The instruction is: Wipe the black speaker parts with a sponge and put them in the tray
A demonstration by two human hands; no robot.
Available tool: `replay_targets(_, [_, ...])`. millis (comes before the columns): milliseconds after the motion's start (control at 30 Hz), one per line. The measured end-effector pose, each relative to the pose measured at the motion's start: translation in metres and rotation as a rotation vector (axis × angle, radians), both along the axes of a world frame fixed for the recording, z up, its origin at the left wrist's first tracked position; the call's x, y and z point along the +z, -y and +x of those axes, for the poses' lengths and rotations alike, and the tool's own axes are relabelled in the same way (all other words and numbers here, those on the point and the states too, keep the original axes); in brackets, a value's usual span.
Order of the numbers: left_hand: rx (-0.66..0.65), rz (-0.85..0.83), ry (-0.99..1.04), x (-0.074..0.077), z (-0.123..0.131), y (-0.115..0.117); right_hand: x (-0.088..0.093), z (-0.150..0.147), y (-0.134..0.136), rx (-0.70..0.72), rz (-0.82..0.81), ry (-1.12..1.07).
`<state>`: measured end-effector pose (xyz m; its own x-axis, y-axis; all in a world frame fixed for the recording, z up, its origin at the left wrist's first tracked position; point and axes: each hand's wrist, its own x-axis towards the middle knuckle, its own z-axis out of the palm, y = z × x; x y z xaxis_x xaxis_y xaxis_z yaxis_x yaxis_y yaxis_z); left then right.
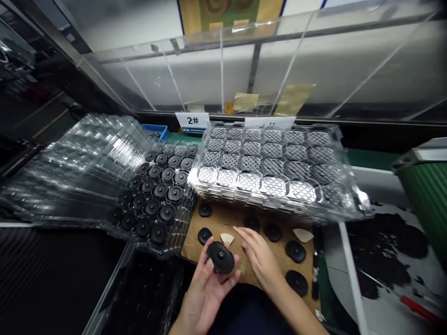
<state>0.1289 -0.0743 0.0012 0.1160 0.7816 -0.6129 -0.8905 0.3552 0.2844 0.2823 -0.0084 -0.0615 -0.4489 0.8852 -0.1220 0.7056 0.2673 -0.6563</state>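
Here's the left hand (209, 291), wrist cut off by the lower frame edge, thumb and fingers pinching a black oval disc (220, 257) over the cardboard sheet's (226, 218) near edge; its underside is hidden. The right hand (260, 256) sits just beside it, fingers straight and lightly spread, palm side out of sight; whether it touches the cardboard, I can't tell. A second sign (270, 122) hides behind the clear tray stack (272, 153), its lettering mostly covered.

Around them, loose black discs (295, 251) dot the cardboard, with a pale wedge (226, 238) near the held one. Left of the sheet, a disc-filled tray (181, 228); beyond its far edge, a blue bin (160, 130). Green tabletop (370, 160) peeks out behind, and a transparent panel (195, 74) spans the back.
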Motion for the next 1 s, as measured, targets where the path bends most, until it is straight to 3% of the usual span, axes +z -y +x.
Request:
replay_targets(133, [0.057,0.026,0.017,-0.005,-0.019,-0.002,-0.075,-0.023,-0.012,0.027,-0.091,0.114])
replay_targets(233, [0.102,0.029,0.002,-0.009,-0.027,-0.005,-0.109,-0.04,-0.002,0.078,-0.125,0.153])
replay_targets(367, [0.132,0.011,-0.026,-0.01,-0.029,-0.012,-0.125,-0.052,0.005,0.046,-0.154,0.141])
replay_targets(500, [0.131,0.005,-0.075,-0.002,-0.026,-0.02,-0.12,-0.057,-0.013,-0.04,-0.216,0.038])
replay_targets(567, [0.131,0.01,-0.089,0.004,-0.024,-0.025,-0.105,-0.053,-0.027,-0.103,-0.246,-0.045])
replay_targets(633, [0.125,0.004,-0.113,0.011,-0.02,-0.03,-0.076,-0.044,-0.038,-0.166,-0.261,-0.144])
replay_targets(833, [0.044,-0.018,-0.231,0.02,0.002,-0.039,0.063,-0.014,-0.031,-0.229,-0.169,-0.46])
replay_targets(933, [-0.037,-0.015,-0.248,0.026,0.013,-0.039,0.117,-0.009,-0.019,-0.059,-0.039,-0.583])
replay_targets(1000, [-0.066,-0.052,-0.263,0.032,0.02,-0.038,0.135,-0.005,-0.016,0.104,-0.056,-0.573])
